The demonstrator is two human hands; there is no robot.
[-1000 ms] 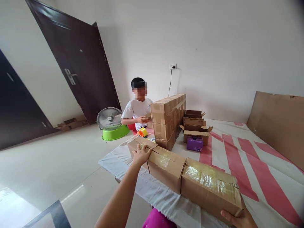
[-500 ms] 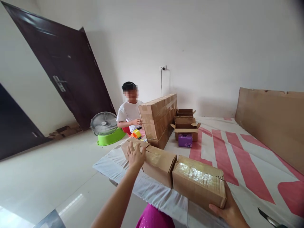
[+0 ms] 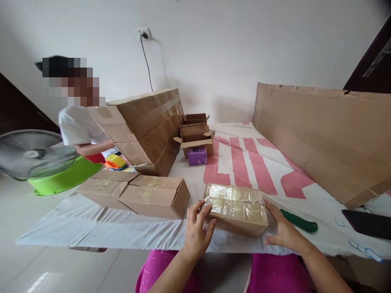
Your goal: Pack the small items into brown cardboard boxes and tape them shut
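I'm looking through the head camera at a brown cardboard box (image 3: 235, 207), and it's sitting just inside the near edge of the cloth-covered table (image 3: 232, 129). Its long side is facing me and running roughly along that table edge, with the right end angling slightly closer to it. The top flaps are lying closed, and glossy, crinkled tape is covering most of the upper face and catching the light. A lengthwise seam is showing there towards the right end. The front face is showing plain brown card.
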